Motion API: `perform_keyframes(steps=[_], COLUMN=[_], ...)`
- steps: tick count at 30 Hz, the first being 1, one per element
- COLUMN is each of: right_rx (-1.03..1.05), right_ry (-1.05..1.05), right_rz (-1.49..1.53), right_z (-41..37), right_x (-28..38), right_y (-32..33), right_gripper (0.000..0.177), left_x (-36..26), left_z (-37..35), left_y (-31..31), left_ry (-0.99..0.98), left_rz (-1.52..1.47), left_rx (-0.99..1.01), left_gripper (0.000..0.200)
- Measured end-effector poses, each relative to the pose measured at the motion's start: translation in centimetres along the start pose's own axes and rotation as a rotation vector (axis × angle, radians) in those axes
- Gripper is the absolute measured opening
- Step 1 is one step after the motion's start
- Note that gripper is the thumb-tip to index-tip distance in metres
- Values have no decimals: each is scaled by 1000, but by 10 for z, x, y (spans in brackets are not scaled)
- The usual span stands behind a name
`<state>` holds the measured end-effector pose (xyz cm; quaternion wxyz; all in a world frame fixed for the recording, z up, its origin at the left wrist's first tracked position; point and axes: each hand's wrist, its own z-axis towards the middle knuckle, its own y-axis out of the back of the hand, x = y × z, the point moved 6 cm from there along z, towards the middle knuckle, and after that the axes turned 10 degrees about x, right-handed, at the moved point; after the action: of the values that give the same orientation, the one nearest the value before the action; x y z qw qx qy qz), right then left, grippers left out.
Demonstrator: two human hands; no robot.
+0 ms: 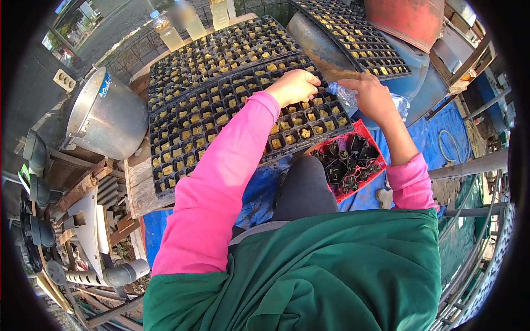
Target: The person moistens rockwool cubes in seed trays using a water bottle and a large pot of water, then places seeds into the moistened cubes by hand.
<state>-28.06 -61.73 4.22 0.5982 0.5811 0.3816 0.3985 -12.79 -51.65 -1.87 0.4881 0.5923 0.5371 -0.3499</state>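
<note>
Left arm (221, 171): sleeved, stretched forward, elbow nearly straight.
Left hand (294, 86): palm down, knuckles up, fingers curled under, tips hidden.
Right arm (398, 138): forearm bare, reaching forward.
Right hand (372, 96): fingers closed in a grip, beside the left hand.

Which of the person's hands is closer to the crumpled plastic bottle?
Right. The right hand grips the plastic bottle; the left hand is just beside its blue cap, fingers down on the black seedling tray.
</note>
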Motion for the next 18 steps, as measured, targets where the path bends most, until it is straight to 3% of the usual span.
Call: perform_keyframes(steps=[7,18], right_rx=[22,-51], right_ry=[-47,60], right_rz=[-1,-46], right_z=[-3,-2], right_x=[-5,20], right_y=[0,6], right_gripper=[50,49], left_x=[2,7], left_z=[-1,-14], left_y=[2,9], left_ry=[-54,12], left_rz=[-23,0], left_rx=[-51,-6], left_gripper=[35,38])
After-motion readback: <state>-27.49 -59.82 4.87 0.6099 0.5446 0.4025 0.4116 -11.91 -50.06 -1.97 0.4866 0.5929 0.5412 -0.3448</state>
